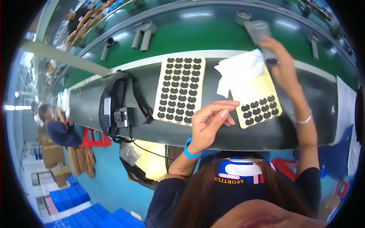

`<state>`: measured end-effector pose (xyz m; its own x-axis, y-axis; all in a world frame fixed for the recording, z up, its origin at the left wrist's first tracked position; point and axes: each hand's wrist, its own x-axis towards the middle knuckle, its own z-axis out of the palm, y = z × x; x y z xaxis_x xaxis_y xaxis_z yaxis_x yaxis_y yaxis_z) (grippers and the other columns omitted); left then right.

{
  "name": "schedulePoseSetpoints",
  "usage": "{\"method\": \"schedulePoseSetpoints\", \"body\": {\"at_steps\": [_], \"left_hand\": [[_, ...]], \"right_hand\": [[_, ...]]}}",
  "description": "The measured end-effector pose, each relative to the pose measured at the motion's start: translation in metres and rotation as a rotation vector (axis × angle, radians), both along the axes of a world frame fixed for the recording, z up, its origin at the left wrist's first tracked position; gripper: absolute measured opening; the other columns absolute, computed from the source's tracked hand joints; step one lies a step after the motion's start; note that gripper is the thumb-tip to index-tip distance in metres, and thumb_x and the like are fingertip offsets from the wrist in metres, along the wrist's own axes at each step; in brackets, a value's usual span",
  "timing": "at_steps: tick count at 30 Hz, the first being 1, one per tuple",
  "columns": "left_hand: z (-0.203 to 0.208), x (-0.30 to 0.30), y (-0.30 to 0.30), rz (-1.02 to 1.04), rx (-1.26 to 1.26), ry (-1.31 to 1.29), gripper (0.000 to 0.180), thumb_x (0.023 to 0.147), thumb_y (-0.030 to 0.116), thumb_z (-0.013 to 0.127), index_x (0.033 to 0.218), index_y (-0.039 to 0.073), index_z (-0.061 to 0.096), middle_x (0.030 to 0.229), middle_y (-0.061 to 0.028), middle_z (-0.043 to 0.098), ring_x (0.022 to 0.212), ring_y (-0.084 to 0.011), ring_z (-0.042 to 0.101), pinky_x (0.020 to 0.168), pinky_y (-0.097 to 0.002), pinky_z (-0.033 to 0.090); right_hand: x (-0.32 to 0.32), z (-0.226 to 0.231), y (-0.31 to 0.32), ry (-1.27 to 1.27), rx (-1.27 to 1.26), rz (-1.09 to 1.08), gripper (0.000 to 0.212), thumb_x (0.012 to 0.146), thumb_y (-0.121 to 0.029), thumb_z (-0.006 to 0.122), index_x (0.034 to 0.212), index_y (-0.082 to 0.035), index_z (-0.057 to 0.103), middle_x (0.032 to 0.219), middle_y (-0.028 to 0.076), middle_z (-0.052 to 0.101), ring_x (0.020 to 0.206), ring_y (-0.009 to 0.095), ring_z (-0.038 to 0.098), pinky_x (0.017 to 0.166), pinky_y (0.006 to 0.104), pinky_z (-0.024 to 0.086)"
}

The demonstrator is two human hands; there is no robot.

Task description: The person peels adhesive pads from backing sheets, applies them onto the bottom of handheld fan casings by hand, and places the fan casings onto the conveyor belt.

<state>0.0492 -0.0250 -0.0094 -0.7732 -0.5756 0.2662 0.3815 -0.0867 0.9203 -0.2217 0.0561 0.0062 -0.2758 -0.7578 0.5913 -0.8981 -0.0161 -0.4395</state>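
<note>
At two o'clock, over a dark counter [322, 110], grips a gray tubular part [261, 31], blurred by motion, in the closed fingers of the right hand [282, 65], beside a green belt [205, 36]. Holds the left hand [208, 123] just off center toward four o'clock, with fingers loosely bent and parted, the forefinger extended to the edge of a yellow sheet [262, 91]; cannot tell whether touching it. Has that sheet lying at two o'clock, with black pads [259, 110] across its near end and crumpled white paper [243, 74] over its far end. Faces a fuller pad sheet [178, 90] just above center toward twelve o'clock, flat and lined in four columns. Wears a blue wristband [189, 149] on the left wrist. Sits within reach of black strapped gear [110, 104] at nine o'clock and, at eleven on the belt, paired gray parts [146, 32].
</note>
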Motion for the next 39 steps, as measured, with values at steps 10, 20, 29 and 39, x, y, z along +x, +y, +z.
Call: {"method": "schedulePoseSetpoints", "body": {"at_steps": [10,20,29,39], "left_hand": [[-0.019,0.005,-0.013,0.081,0.079,-0.131,0.018,0.095,0.008,0.049,0.103,-0.003,0.062,0.111,-0.0173,0.064,0.071,-0.0123,0.062,0.062,-0.0224,0.049],[-0.012,0.005,0.008,-0.062,0.006,-0.182,0.018,0.095,0.007,0.051,0.106,-0.001,0.063,0.112,-0.0116,0.064,0.075,-0.0091,0.060,0.065,-0.0215,0.049],[-0.008,-0.006,0.002,0.385,-0.908,-0.195,0.051,0.078,0.000,0.066,0.127,0.004,0.053,0.139,-0.0172,0.045,0.126,-0.0369,0.044,0.106,-0.0459,0.032],[-0.030,-0.010,0.001,0.306,-0.214,-0.182,0.031,0.091,0.005,0.055,0.118,-0.005,0.046,0.096,-0.0106,0.062,0.092,-0.0207,0.061,0.096,-0.0411,0.043]], "right_hand": [[-0.196,-0.075,-0.037,0.549,0.461,-0.454,0.048,0.081,0.007,0.047,0.126,-0.007,0.048,0.143,0.013,0.038,0.120,0.033,0.049,0.097,0.0448,0.041],[-0.107,-0.079,-0.129,0.050,0.492,-0.398,0.062,0.086,-0.058,0.052,0.110,0.000,0.056,0.099,0.018,0.062,0.089,0.036,0.062,0.073,0.0470,0.048],[0.004,0.000,-0.026,-1.252,0.492,0.378,0.041,0.091,-0.038,0.055,0.108,-0.001,0.061,0.076,0.001,0.059,0.047,0.002,0.040,0.037,0.0172,0.023],[0.073,-0.008,0.058,-0.999,0.354,0.251,0.031,0.098,-0.028,0.047,0.099,-0.001,0.062,0.075,0.004,0.062,0.057,0.000,0.048,0.051,0.0149,0.035]]}}
